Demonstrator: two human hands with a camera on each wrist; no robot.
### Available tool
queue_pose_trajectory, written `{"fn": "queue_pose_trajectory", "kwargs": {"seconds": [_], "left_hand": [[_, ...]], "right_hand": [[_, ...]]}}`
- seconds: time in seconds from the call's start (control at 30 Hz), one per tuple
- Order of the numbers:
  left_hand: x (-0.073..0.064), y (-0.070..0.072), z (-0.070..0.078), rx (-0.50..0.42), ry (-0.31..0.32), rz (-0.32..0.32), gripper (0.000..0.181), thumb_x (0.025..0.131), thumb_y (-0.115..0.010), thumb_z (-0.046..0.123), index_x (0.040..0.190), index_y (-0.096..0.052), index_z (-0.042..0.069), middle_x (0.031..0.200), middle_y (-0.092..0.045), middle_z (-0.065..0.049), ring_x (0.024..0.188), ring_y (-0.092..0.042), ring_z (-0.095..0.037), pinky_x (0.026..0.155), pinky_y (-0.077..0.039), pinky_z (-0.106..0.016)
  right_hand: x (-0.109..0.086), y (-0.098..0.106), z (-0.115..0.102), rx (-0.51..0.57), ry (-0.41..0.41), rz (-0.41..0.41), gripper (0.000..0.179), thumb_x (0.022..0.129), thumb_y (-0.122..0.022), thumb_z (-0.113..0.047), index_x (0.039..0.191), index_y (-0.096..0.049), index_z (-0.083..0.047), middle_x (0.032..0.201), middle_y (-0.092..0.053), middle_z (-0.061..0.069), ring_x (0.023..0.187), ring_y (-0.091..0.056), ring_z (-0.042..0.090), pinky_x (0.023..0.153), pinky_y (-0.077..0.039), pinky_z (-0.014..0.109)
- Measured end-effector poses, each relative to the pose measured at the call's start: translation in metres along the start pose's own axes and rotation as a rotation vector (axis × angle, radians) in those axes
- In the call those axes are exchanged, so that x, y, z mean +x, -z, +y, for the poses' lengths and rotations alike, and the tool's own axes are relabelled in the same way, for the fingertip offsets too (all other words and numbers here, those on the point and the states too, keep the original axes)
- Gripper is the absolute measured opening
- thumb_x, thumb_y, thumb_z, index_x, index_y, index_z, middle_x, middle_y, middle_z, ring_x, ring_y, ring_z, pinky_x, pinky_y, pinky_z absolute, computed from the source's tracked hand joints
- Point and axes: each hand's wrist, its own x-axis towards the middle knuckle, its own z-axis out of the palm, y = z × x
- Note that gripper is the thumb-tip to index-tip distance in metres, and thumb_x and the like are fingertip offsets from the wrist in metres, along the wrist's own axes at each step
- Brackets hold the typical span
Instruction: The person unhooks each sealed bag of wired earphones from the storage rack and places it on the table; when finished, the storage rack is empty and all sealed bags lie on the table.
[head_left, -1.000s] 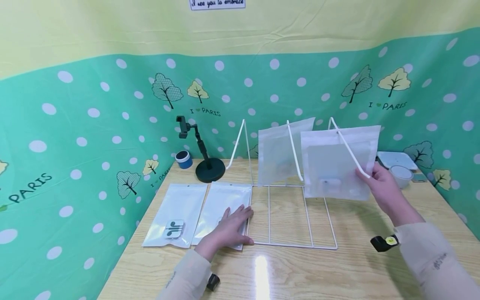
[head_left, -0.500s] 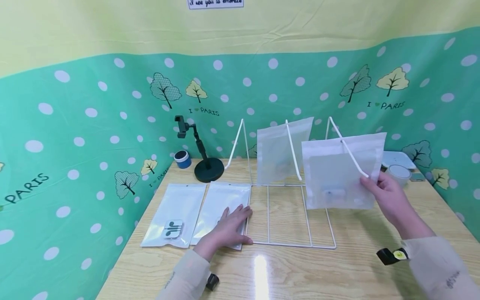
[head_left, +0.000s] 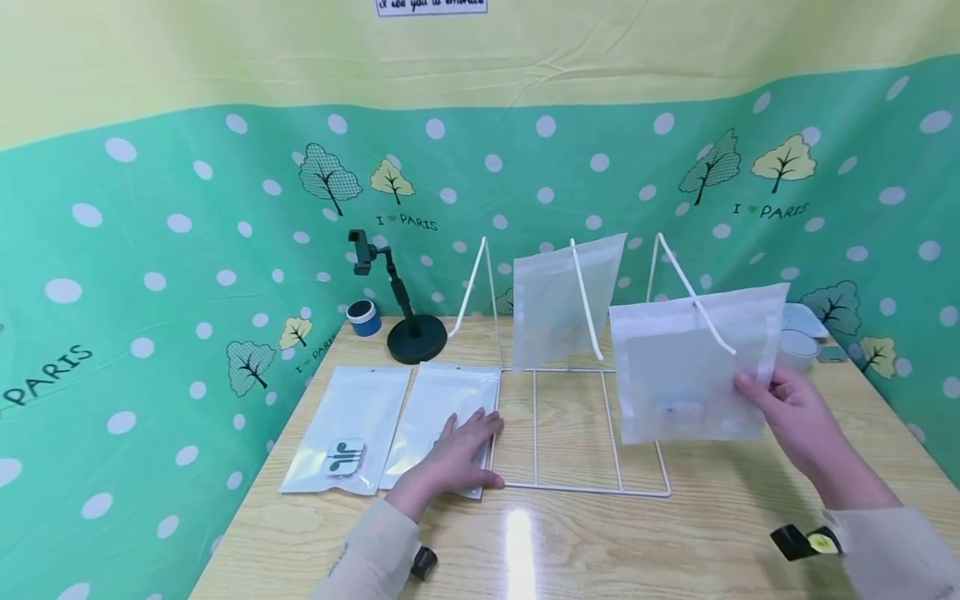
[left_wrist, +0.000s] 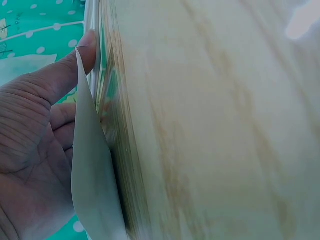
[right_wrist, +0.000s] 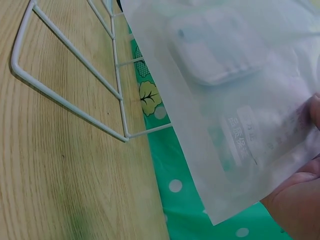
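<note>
Two views split our story: our right hand [head_left: 795, 417] pinches a frosted pouch [head_left: 693, 371] beside the wire rack [head_left: 581, 417]; its wrist view shows what may be an earbud case inside, while our left hand [head_left: 461, 454] lies flat on a white packet [head_left: 442, 412].

Two pouches [head_left: 390, 425] left of rack [head_left: 581, 433]

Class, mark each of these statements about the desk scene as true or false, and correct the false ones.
1. The right hand holds a frosted pouch. True.
2. The left hand is lifted off the table. False: it rests flat on a white pouch lying on the table.
3. Another frosted pouch hangs on the wire rack. True.
4. The earphone pouch hangs on the rack. False: it lies flat on the table.
</note>
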Motion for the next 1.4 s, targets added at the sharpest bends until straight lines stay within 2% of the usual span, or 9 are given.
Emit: {"fn": "queue_pose_trajectory", "kwargs": {"seconds": [0.33, 0.57, 0.9, 1.17, 1.4], "left_hand": [[0.000, 0.000, 0.000, -0.002, -0.001, -0.004, 0.092, 0.075, -0.081, 0.047, 0.149, -0.040, 0.011, 0.156, -0.033, -0.005, 0.147, -0.020, -0.027, 0.117, -0.004, -0.058], [0.000, 0.000, 0.000, 0.003, 0.003, 0.000, 0.093, 0.074, -0.081, 0.048, 0.149, -0.040, 0.012, 0.156, -0.033, -0.005, 0.147, -0.020, -0.027, 0.117, -0.004, -0.058], [0.000, 0.000, 0.001, -0.001, 0.012, -0.004, 0.092, 0.073, -0.081, 0.047, 0.148, -0.041, 0.012, 0.156, -0.034, -0.004, 0.147, -0.020, -0.027, 0.117, -0.004, -0.057], [0.000, 0.000, 0.001, -0.005, 0.022, -0.009, 0.093, 0.073, -0.081, 0.048, 0.149, -0.040, 0.014, 0.157, -0.033, -0.004, 0.147, -0.019, -0.025, 0.117, -0.003, -0.057], [-0.001, 0.000, 0.001, -0.010, 0.018, -0.008, 0.092, 0.073, -0.082, 0.047, 0.149, -0.041, 0.013, 0.156, -0.033, -0.005, 0.147, -0.020, -0.026, 0.117, -0.004, -0.057]], "right_hand": [[-0.017, 0.004, 0.000, 0.012, 0.039, -0.017, 0.033, 0.104, -0.046, -0.013, 0.136, -0.052, -0.015, 0.118, -0.055, -0.024, 0.100, -0.057, -0.007, 0.074, -0.051, 0.015], [-0.025, 0.005, -0.001, 0.047, 0.043, -0.009, 0.028, 0.103, -0.047, -0.008, 0.127, -0.056, -0.018, 0.114, -0.059, -0.024, 0.098, -0.060, -0.006, 0.074, -0.051, 0.014], [-0.040, 0.009, -0.003, -0.012, 0.040, -0.027, 0.030, 0.102, -0.048, -0.008, 0.132, -0.055, -0.008, 0.117, -0.058, -0.022, 0.100, -0.059, -0.006, 0.073, -0.052, 0.015], [-0.048, 0.015, -0.005, 0.003, 0.058, -0.020, 0.026, 0.101, -0.048, -0.003, 0.125, -0.059, -0.004, 0.113, -0.062, -0.020, 0.098, -0.061, -0.004, 0.071, -0.053, 0.017], [-0.053, 0.017, -0.008, -0.053, 0.054, 0.015, 0.024, 0.100, -0.050, -0.003, 0.122, -0.061, -0.003, 0.111, -0.062, -0.023, 0.097, -0.061, -0.006, 0.069, -0.052, 0.016]]}}
